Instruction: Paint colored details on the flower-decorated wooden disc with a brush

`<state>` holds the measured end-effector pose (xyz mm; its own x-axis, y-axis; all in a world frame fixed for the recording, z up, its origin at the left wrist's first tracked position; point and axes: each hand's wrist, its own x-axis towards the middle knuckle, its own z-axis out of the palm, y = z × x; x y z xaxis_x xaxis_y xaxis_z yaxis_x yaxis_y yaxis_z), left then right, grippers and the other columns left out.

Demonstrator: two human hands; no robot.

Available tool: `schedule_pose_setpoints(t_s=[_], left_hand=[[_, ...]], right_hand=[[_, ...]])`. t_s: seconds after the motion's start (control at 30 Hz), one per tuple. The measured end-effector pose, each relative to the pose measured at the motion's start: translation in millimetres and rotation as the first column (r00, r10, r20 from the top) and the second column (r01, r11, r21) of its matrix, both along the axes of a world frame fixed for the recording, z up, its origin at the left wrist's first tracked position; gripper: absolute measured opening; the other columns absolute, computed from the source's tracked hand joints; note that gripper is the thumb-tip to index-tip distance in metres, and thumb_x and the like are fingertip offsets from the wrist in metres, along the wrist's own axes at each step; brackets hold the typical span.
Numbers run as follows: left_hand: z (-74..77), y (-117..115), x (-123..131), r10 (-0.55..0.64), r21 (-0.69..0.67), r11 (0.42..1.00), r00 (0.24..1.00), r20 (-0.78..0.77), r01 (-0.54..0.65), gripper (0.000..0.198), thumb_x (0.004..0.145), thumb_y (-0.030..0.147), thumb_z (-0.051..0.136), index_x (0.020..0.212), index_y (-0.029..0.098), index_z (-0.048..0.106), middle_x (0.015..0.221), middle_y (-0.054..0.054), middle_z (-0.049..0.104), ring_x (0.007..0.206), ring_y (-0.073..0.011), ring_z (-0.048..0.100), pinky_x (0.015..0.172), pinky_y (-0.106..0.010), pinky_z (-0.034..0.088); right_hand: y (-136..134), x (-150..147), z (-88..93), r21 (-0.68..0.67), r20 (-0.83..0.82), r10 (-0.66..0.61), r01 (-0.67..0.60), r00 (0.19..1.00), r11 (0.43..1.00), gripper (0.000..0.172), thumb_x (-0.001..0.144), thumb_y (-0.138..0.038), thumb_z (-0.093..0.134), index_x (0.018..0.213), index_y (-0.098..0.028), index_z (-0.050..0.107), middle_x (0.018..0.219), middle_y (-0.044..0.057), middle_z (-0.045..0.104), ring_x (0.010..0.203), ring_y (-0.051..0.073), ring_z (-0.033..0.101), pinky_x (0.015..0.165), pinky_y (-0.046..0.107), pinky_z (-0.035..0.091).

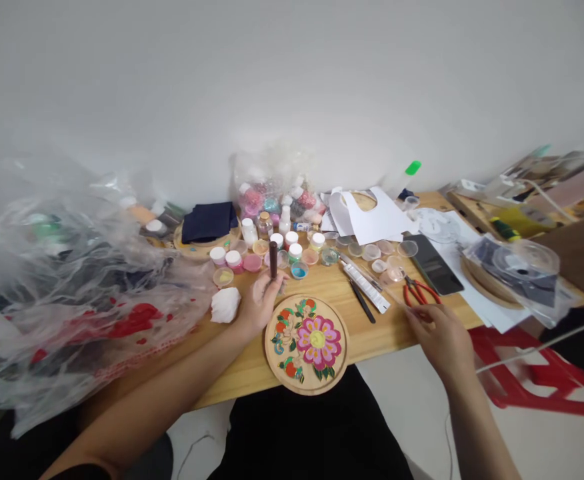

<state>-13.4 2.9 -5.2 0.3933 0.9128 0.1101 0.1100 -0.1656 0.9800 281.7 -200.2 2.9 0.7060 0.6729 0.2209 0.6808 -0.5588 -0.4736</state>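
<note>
A round wooden plaque (306, 344) with a pink flower, orange fruit and green leaves lies at the table's front edge. My left hand (265, 300) is closed around a dark brown upright stick or tube (273, 260), just above the plaque's upper left rim. To the right, my right hand (439, 333) is at the table edge, fingers bent together beside the orange-handled pliers (422, 292); a thin pale item seems to run from its fingertips, too faint to name. A crumpled white tissue (225, 305) sits left of my left hand.
Small jars and shallow cups (299, 270) spread behind the plaque. A white tube (366, 287) and black tweezers (363, 301) lie right of it, near a phone (435, 264). Plastic bags (87, 300) cover the left side. A red stool (537, 373) stands at lower right.
</note>
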Motion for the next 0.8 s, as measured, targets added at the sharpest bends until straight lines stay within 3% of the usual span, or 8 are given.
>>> schedule_pose_setpoints(t_s=[0.07, 0.17, 0.27, 0.33, 0.4, 0.53, 0.67, 0.8], left_hand=[[0.3, -0.5, 0.0, -0.010, -0.006, 1.000, 1.000, -0.003, 0.010, 0.049, 0.092, 0.067, 0.055, 0.084, 0.020, 0.069, 0.075, -0.003, 0.065, 0.071, -0.0190, 0.061, 0.074, -0.033, 0.054], [0.1, -1.0, 0.1, -0.031, -0.010, 0.999, 0.999, 0.011, 0.031, 0.049, 0.094, 0.065, 0.053, 0.083, 0.020, 0.067, 0.079, -0.004, 0.065, 0.073, -0.0186, 0.061, 0.074, -0.032, 0.054], [-1.0, -0.6, -0.3, -0.044, 0.003, 0.999, 0.998, 0.033, 0.044, 0.047, 0.096, 0.062, 0.051, 0.083, 0.019, 0.066, 0.079, -0.004, 0.062, 0.074, -0.0179, 0.060, 0.074, -0.031, 0.054], [-1.5, 0.1, -1.1, -0.057, 0.016, 0.998, 0.998, 0.032, 0.057, 0.046, 0.097, 0.060, 0.051, 0.084, 0.019, 0.066, 0.079, -0.003, 0.062, 0.074, -0.0176, 0.060, 0.074, -0.031, 0.054], [-1.9, 0.9, -2.1, -0.072, 0.034, 0.997, 0.997, 0.025, 0.071, 0.045, 0.098, 0.058, 0.050, 0.086, 0.019, 0.066, 0.080, -0.004, 0.063, 0.076, -0.0180, 0.061, 0.077, -0.032, 0.054], [-3.1, 1.3, -3.2, -0.090, 0.079, 0.993, 0.996, 0.020, 0.088, 0.041, 0.102, 0.052, 0.047, 0.090, 0.018, 0.068, 0.085, -0.005, 0.067, 0.086, -0.0200, 0.064, 0.089, -0.034, 0.055], [-5.1, 0.7, -3.5, -0.087, 0.079, 0.993, 0.996, 0.024, 0.084, 0.037, 0.103, 0.046, 0.048, 0.093, 0.018, 0.070, 0.092, -0.007, 0.070, 0.093, -0.0213, 0.066, 0.094, -0.036, 0.055], [-6.2, 0.7, -4.3, -0.095, 0.064, 0.994, 0.994, 0.048, 0.092, 0.034, 0.102, 0.044, 0.051, 0.094, 0.017, 0.071, 0.097, -0.008, 0.071, 0.091, -0.0213, 0.067, 0.094, -0.037, 0.055]], right_hand=[[-2.3, -5.5, 13.2, -0.059, -0.074, -0.111, 0.107, 0.991, 0.993, 0.066, 0.071, -0.088, 0.058, 0.076, -0.024, 0.075, 0.074, 0.013, 0.073, 0.062, 0.030, 0.065, 0.057, 0.046, 0.051], [5.9, -13.5, 40.3, 0.013, -0.120, -0.194, 0.197, 0.974, 0.980, 0.060, 0.069, -0.082, 0.068, 0.086, -0.026, 0.078, 0.075, 0.009, 0.075, 0.055, 0.025, 0.062, 0.054, 0.042, 0.050], [39.6, -20.6, 68.0, 0.198, -0.040, -0.020, 0.028, 0.999, 0.980, 0.053, 0.072, -0.073, 0.070, 0.089, -0.024, 0.080, 0.077, 0.009, 0.076, 0.061, 0.024, 0.064, 0.061, 0.041, 0.052], [72.9, -24.1, 82.6, 0.234, 0.070, 0.130, -0.143, 0.989, 0.962, 0.047, 0.077, -0.066, 0.067, 0.088, -0.022, 0.080, 0.074, 0.008, 0.074, 0.060, 0.022, 0.062, 0.063, 0.039, 0.050], [107.0, -26.6, 93.7, 0.148, 0.177, 0.227, -0.254, 0.958, 0.956, 0.038, 0.081, -0.055, 0.063, 0.085, -0.021, 0.078, 0.074, 0.008, 0.073, 0.062, 0.020, 0.061, 0.063, 0.035, 0.047], [157.0, -31.2, 109.3, -0.169, 0.241, 0.319, -0.284, 0.917, 0.944, 0.023, 0.082, -0.033, 0.062, 0.089, -0.020, 0.080, 0.084, 0.009, 0.077, 0.071, 0.022, 0.064, 0.063, 0.032, 0.041], [179.4, -36.8, 119.9, -0.357, 0.286, 0.403, -0.294, 0.869, 0.887, 0.020, 0.083, -0.029, 0.061, 0.084, -0.021, 0.080, 0.088, 0.010, 0.078, 0.075, 0.023, 0.065, 0.062, 0.032, 0.036], [188.9, -41.4, 124.5, -0.416, 0.309, 0.426, -0.282, 0.850, 0.865, 0.021, 0.084, -0.028, 0.061, 0.081, -0.023, 0.081, 0.082, 0.008, 0.078, 0.071, 0.022, 0.063, 0.059, 0.030, 0.033]])
